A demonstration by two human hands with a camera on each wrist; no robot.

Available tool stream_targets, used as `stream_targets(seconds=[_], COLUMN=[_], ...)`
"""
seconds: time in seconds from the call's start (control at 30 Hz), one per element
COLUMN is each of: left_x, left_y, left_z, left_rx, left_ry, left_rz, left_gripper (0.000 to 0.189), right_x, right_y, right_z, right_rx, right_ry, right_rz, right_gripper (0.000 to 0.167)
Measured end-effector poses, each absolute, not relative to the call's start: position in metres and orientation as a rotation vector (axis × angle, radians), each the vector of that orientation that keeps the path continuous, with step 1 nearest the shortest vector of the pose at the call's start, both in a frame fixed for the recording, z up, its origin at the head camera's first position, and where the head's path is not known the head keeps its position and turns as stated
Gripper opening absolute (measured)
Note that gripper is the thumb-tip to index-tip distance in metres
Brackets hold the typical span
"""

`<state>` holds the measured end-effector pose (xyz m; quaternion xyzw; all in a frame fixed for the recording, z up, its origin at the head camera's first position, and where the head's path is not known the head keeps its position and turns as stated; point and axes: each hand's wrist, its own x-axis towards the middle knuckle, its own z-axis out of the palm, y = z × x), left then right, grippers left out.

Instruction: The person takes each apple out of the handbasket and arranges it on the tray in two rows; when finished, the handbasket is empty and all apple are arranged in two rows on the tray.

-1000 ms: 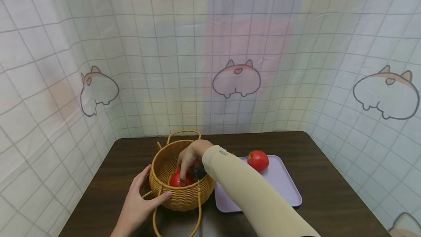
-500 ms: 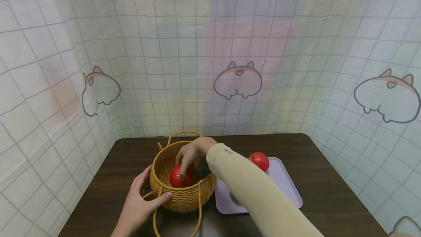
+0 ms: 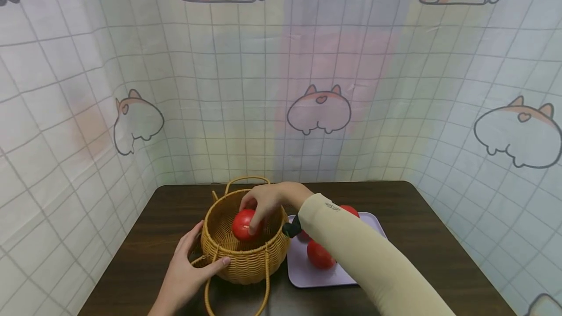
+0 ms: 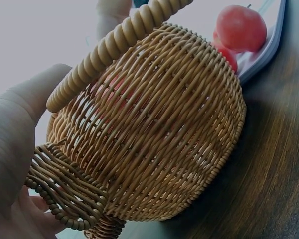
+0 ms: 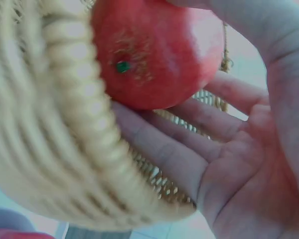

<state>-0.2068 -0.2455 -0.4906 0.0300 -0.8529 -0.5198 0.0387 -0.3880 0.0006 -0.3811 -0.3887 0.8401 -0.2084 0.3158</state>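
A yellow-brown wicker basket point(image 3: 241, 267) stands upright, its front handle hanging down onto the table. My left hand point(image 3: 185, 265) grips its left side, the thumb along the front near the rim. Inside the basket, my right hand point(image 3: 269, 202) holds a red apple point(image 3: 244, 226) between thumb and fingers, just below rim height. The right wrist view shows that apple point(image 5: 154, 55) close up, with a small green spot on its end and the fingers beneath it. In the left wrist view, red shows faintly through the basket weave point(image 4: 154, 114).
Right of the basket lies a lilac tray point(image 3: 303, 279) with a red apple point(image 3: 320, 256) near its front and another apple point(image 3: 350, 210) farther back, partly hidden by the right sleeve point(image 3: 364, 247). A patterned cloth wall point(image 3: 246, 111) surrounds the dark wooden table point(image 3: 430, 257).
My right hand has moved up and to the right, raising the apple from lower in the basket. The sleeve has shifted, showing more of the tray's front apple. My left hand stays put.
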Motion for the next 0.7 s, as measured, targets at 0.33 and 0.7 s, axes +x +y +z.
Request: stream_targets(seconds=[0.33,0.7], left_x=[-0.209,-0.208], left_y=[-0.245,-0.246], left_z=[-0.492,-0.492], left_rx=[0.108,0.101], left_ry=[-2.651,-2.632], left_rz=[-1.595,-1.626], left_gripper=[0.116,0.115], right_x=[-0.374,-0.347], right_y=[0.034,0.073], right_z=[-0.377,-0.394], right_rx=[-1.055,-1.057], right_ry=[2.299,2.329], right_rz=[-0.822,-1.324], right_gripper=[0.067,0.068])
